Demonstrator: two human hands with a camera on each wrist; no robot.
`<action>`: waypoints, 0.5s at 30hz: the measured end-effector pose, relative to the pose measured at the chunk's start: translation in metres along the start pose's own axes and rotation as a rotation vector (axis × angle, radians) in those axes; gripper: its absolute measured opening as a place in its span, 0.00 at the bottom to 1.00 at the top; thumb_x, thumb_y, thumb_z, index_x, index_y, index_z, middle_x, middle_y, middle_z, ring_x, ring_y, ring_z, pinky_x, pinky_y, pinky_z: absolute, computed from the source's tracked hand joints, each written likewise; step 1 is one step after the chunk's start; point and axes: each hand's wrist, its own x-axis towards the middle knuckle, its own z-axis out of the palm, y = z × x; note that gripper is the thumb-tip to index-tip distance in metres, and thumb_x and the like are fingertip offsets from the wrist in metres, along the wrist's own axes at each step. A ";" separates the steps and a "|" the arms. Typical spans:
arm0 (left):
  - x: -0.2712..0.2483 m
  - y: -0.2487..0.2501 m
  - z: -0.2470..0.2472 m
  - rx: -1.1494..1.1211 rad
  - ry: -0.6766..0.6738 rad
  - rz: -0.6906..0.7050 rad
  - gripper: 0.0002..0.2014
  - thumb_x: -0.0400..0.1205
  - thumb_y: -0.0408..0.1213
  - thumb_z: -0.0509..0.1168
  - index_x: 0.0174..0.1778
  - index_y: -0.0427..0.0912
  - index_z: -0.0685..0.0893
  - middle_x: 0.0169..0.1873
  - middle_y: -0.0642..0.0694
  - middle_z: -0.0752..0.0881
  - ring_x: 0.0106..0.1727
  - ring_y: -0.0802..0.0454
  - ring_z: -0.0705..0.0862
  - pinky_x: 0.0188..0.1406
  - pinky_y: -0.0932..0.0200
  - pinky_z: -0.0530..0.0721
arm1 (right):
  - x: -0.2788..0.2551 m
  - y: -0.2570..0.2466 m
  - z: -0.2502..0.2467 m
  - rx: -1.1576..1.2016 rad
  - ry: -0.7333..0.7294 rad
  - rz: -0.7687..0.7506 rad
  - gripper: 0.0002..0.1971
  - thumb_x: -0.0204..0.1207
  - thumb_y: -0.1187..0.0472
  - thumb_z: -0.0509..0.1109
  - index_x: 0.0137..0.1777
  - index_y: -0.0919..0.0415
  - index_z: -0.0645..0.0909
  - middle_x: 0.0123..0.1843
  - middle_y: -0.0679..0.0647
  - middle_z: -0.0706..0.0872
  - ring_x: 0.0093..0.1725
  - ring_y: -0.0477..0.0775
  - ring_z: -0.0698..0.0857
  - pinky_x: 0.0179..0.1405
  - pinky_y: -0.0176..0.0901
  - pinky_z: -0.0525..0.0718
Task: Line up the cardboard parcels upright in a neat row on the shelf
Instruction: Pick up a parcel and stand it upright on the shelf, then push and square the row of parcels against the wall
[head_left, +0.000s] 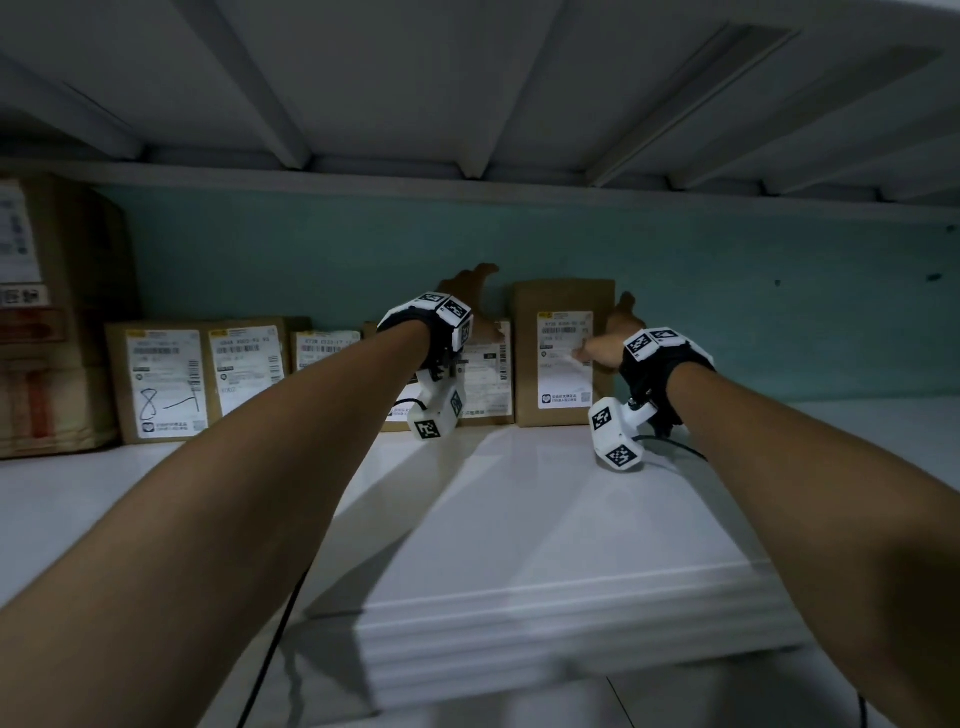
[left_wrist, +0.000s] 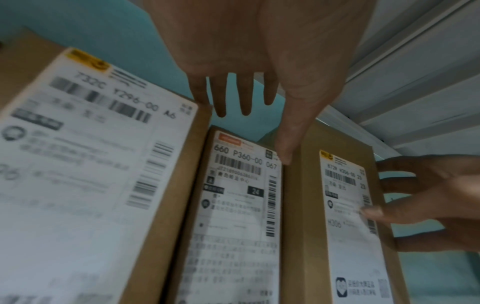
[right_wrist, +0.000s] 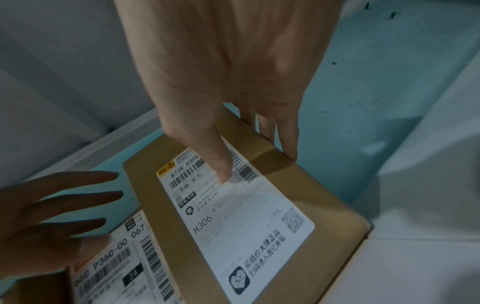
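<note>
A row of brown cardboard parcels with white labels stands against the teal back wall. The tall H306 parcel (head_left: 561, 296) (left_wrist: 302, 205) (right_wrist: 332, 205) stands upright at the row's right end. My right hand (head_left: 605, 332) (right_wrist: 257, 166) (left_wrist: 389, 195) holds its right edge, thumb on the front label, fingers round the side. To its left stands the shorter 660 P360 parcel (head_left: 485, 374) (left_wrist: 233, 226) (right_wrist: 109, 267). My left hand (head_left: 467, 286) (left_wrist: 279, 131) hovers over it, fingers straight and spread, the thumb tip at the seam between the two parcels.
Several more labelled parcels (head_left: 156, 384) stand to the left, one of them (left_wrist: 91, 164) close to my left wrist. A large box (head_left: 47, 312) is at the far left. The white shelf (head_left: 519, 519) runs on to the right (head_left: 805, 431). The ribbed underside of the shelf above (head_left: 467, 78) hangs low.
</note>
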 end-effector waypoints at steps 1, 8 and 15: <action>-0.002 -0.004 -0.002 0.006 0.011 -0.008 0.52 0.67 0.37 0.81 0.82 0.51 0.56 0.78 0.41 0.67 0.77 0.37 0.69 0.72 0.42 0.72 | 0.001 0.000 0.000 0.000 -0.001 0.000 0.55 0.75 0.63 0.74 0.82 0.63 0.29 0.79 0.65 0.69 0.74 0.64 0.75 0.69 0.52 0.78; -0.013 -0.026 -0.011 0.033 0.041 -0.055 0.47 0.70 0.42 0.78 0.81 0.51 0.57 0.78 0.41 0.66 0.77 0.37 0.68 0.72 0.45 0.72 | 0.005 0.000 0.003 0.104 -0.009 0.020 0.56 0.74 0.64 0.75 0.83 0.62 0.29 0.81 0.64 0.67 0.76 0.64 0.72 0.68 0.50 0.76; -0.028 -0.051 -0.034 0.094 0.020 -0.110 0.44 0.74 0.42 0.76 0.82 0.47 0.58 0.79 0.37 0.65 0.78 0.35 0.66 0.74 0.44 0.68 | 0.003 -0.013 -0.001 -0.012 0.090 -0.002 0.63 0.67 0.52 0.81 0.84 0.58 0.32 0.87 0.60 0.44 0.85 0.62 0.49 0.83 0.56 0.57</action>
